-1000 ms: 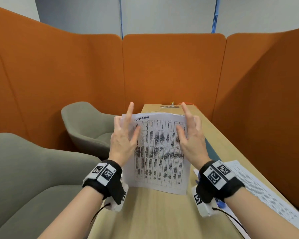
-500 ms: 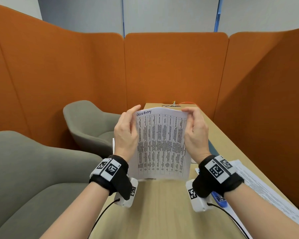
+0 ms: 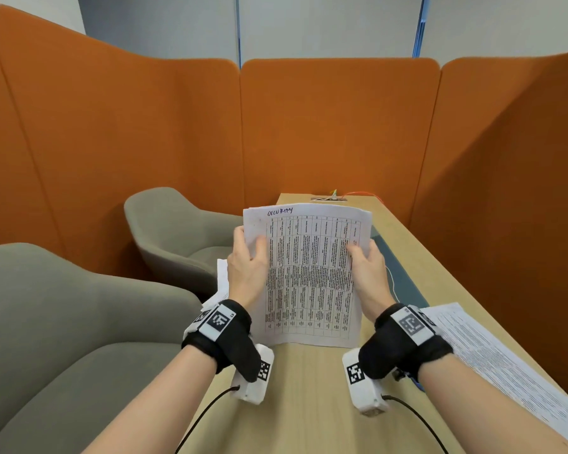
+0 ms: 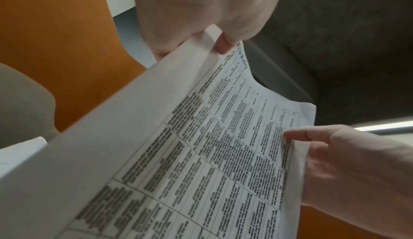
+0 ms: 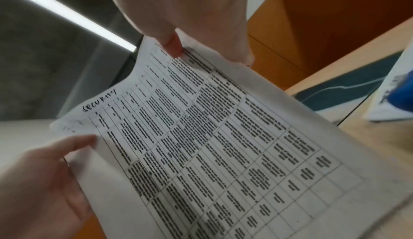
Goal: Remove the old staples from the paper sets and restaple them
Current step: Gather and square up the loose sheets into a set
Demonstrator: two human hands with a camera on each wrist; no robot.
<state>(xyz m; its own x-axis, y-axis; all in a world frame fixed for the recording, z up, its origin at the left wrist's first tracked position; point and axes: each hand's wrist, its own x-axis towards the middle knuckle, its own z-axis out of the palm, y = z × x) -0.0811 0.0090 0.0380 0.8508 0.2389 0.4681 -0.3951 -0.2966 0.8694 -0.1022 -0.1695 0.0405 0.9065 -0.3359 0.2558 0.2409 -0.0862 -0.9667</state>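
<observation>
A stapled-size paper set (image 3: 309, 273) with a printed table and a handwritten heading stands upright, its lower edge on the wooden table (image 3: 309, 404). My left hand (image 3: 253, 253) grips its left side edge, thumb on the front. My right hand (image 3: 361, 257) grips the right side edge the same way. The left wrist view shows the paper set (image 4: 201, 154) pinched by my left hand (image 4: 221, 44), with the right hand (image 4: 335, 154) opposite. In the right wrist view the right hand (image 5: 176, 46) pinches the sheet (image 5: 212, 136). No staple can be made out.
A second printed paper set (image 3: 505, 371) lies on the table at the right, with a blue object (image 5: 402, 87) on it. A dark teal mat (image 3: 404, 276) lies behind my right hand. Loose white sheets (image 3: 222, 283) sit at the table's left edge. Grey chairs (image 3: 177, 231) stand left.
Both hands went from straight fingers along the paper's sides to gripping it, then slid down from the top corners to mid-height. The paper set now stands more upright on the table.
</observation>
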